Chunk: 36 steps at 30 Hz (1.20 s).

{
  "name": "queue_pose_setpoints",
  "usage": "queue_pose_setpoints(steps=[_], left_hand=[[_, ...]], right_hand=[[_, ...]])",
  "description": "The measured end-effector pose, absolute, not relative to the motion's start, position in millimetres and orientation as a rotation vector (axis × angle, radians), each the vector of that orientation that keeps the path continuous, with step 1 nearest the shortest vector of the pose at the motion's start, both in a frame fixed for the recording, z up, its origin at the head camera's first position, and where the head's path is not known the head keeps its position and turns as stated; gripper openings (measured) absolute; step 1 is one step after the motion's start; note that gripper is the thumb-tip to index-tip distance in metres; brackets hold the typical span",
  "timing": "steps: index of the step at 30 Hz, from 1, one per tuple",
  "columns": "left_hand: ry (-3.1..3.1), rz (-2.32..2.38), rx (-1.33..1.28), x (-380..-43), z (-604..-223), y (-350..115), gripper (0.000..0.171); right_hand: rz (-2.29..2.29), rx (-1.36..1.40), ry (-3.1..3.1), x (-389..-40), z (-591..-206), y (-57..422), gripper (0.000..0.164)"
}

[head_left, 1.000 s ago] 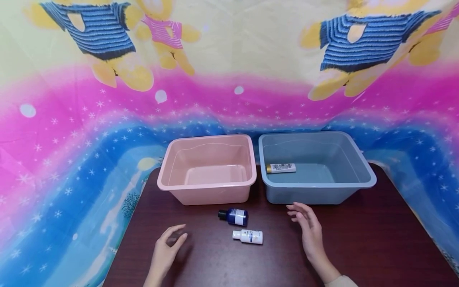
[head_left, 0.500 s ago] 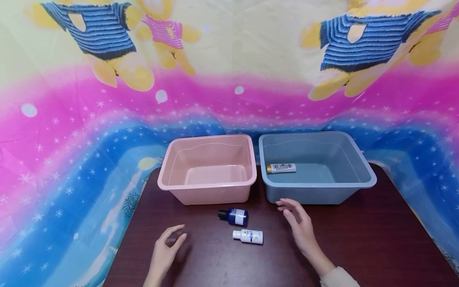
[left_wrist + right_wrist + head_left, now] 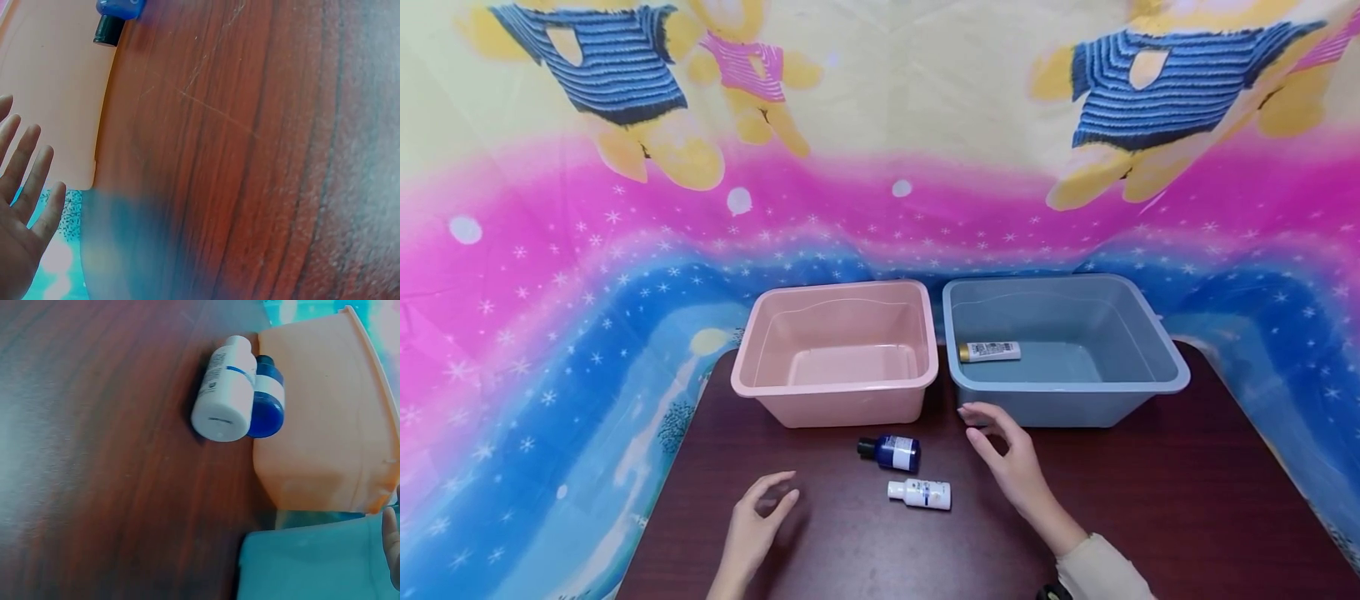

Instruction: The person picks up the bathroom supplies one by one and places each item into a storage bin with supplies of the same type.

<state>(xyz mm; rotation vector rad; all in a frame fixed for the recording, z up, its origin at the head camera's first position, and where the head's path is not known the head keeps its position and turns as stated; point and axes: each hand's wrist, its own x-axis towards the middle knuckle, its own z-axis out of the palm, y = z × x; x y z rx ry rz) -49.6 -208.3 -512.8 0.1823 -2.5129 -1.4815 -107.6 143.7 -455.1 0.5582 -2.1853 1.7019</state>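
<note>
A dark blue bottle (image 3: 898, 452) with a black cap lies on its side on the table, in front of the pink basin. Nearer the person lies a white bottle (image 3: 925, 494) with a white cap. My right hand (image 3: 1009, 462), fingers loosely bent and holding nothing, hovers right of both bottles, close to the blue-grey basin's front. To the left of the bottles is my left hand (image 3: 756, 521), also holding nothing, its fingers relaxed. In the right wrist view the white bottle (image 3: 226, 394) partly covers the blue bottle (image 3: 267, 403).
The pink basin (image 3: 835, 408) and the blue-grey basin (image 3: 1067, 408) stand side by side at the back of the dark wooden table (image 3: 865, 558). A white tube (image 3: 992, 351) with a gold cap lies inside the blue-grey basin. A printed cloth (image 3: 887, 217) hangs behind.
My right hand has moved left along the front of the blue-grey basin, nearer the bottles. My left hand is almost still; both bottles and the tube stay where they were.
</note>
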Motion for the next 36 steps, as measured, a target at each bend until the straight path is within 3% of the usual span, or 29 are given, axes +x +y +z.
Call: queue_pose_setpoints(steps=[16, 36], left_hand=[[-2.517, -1.5, 0.181, -48.6, -522.1, -198.3, 0.028], [-2.53, -1.567, 0.176, -45.7, -512.6, -194.9, 0.025]], right_hand=[[1.67, 0.479, -2.285, -137.7, -470.2, 134.2, 0.033], [1.638, 0.531, -2.272, -160.8, -438.9, 126.0, 0.034]])
